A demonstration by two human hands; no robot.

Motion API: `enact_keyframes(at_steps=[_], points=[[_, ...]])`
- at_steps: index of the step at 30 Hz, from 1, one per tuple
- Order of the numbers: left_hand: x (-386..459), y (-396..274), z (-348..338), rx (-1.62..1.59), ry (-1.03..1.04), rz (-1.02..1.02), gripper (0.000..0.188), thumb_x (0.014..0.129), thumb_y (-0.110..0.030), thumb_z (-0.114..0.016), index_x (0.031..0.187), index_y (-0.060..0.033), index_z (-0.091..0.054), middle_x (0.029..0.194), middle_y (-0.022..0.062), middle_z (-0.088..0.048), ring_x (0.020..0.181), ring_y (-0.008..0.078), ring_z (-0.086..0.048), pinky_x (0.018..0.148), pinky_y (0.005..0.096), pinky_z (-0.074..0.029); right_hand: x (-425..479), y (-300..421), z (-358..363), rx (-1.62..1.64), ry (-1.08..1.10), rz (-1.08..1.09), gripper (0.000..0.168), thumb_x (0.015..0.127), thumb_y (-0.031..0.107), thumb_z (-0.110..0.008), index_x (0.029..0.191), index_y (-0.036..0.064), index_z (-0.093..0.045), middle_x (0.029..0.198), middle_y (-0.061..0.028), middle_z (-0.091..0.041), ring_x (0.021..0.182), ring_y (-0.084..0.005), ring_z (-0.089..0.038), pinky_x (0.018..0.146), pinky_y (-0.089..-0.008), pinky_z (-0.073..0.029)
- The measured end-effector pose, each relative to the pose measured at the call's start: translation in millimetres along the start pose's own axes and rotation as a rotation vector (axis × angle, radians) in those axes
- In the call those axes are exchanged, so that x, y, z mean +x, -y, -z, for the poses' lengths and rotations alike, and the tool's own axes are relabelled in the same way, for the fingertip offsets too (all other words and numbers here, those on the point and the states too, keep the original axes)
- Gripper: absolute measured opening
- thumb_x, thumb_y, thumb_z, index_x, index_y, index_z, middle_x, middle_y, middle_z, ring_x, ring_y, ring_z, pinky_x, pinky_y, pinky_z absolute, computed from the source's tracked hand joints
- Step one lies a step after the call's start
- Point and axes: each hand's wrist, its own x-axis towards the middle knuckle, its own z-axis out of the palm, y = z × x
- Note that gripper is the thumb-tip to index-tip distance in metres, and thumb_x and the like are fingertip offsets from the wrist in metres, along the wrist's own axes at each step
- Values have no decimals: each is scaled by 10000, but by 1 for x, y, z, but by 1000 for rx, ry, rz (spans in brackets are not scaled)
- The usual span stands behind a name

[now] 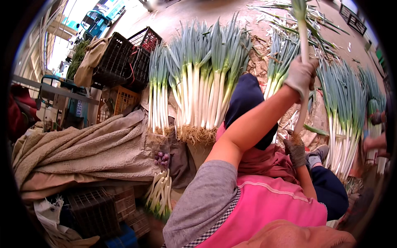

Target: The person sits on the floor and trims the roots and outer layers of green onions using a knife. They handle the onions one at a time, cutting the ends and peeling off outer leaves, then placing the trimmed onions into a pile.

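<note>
My left hand (301,74), in a pale work glove, grips the white shank of a long leek or large green onion (302,114). The stalk stands nearly upright, its leafy top running out of view at the upper edge. Lower down, my right hand (294,152), in a dark dirty glove, is closed at the stalk's root end. Close to my hands a pile of similar stalks (280,59) lies behind my knee, partly hidden by my left arm. To the left, thick bundles of them (198,86) lie with their brown roots towards me.
More stalks (344,117) lie to the right, where a co-worker's hand (372,143) shows. Black plastic crates (113,62) stand at upper left. A beige cloth (90,148), purple bulbs (162,158) and smaller scallions (159,193) lie at left. Leaf scraps (310,23) litter the floor.
</note>
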Motion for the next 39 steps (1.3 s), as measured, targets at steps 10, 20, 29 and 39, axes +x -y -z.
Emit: enact_keyframes(at_steps=[10, 20, 29, 39], points=[[-59, -44, 281, 117, -574, -21, 176, 891, -290, -527, 944, -122, -519, 573, -34, -457, 464, 88, -434, 387, 247, -372, -6, -43, 36, 301, -184, -426, 267, 827, 155, -596, 1066, 48, -541, 572, -17, -501, 405, -96, -428, 357, -235, -338], [-154, 81, 421, 628, -1003, 59, 257, 884, -267, -534, 1032, -59, -503, 688, 74, -543, 501, 148, -516, 447, 278, -431, 3, -40, 20, 199, -81, -525, 277, 829, 187, -579, 1057, 37, -538, 594, -31, -515, 442, -109, -471, 384, -239, -377], [-92, -64, 303, 811, -730, -361, 405, 834, -254, -613, 1116, 22, -523, 973, 137, -601, 897, 229, -589, 809, 306, -466, 12, -53, 16, 92, -16, -591, 272, 829, 197, -576, 1037, 24, -545, 612, -33, -513, 466, -112, -478, 405, -238, -388], [-28, -66, 125, 1054, -83, -331, 203, 827, -175, -627, 987, -52, -608, 933, 84, -632, 826, 169, -600, 735, 264, -467, 58, -123, -20, 91, 61, -685, 223, 801, 231, -603, 850, 14, -610, 626, -65, -587, 469, -135, -527, 448, -271, -435]])
